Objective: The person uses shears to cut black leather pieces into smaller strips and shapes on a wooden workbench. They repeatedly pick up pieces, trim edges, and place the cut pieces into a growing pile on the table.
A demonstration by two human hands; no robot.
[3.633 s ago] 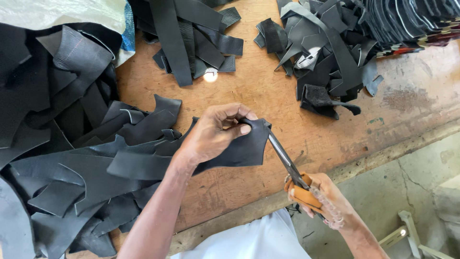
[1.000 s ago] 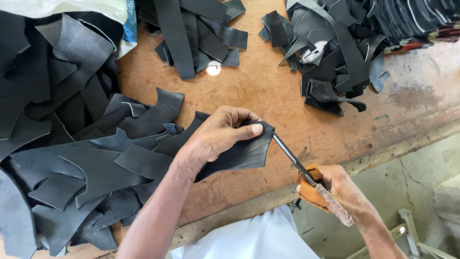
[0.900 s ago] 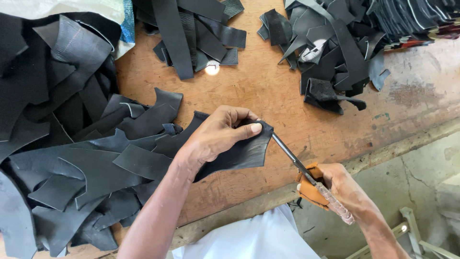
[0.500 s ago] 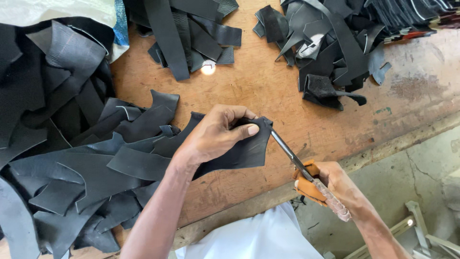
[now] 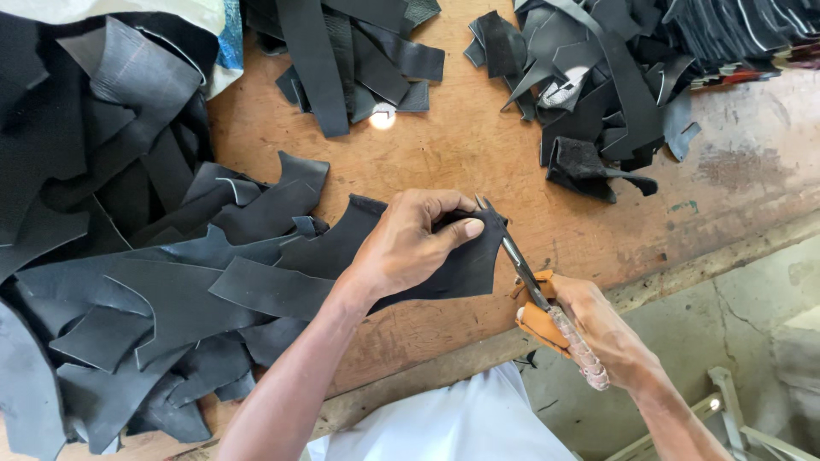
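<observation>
A worn wooden table [image 5: 478, 162] carries heaps of black offcuts. A big pile of black sheet pieces [image 5: 111, 256] spreads over its left side, overlapping one another. At the far edge lies a bundle of long black strips [image 5: 342, 51], with a small bright spot [image 5: 382, 118] just beside them on the wood. To the right sits another heap of black scraps [image 5: 589, 85], one pale piece [image 5: 564, 90] tucked among them. A light cloth with a blue edge [image 5: 218, 38] shows at the far left. Beyond the table's edge is a grey concrete floor [image 5: 752, 299].
</observation>
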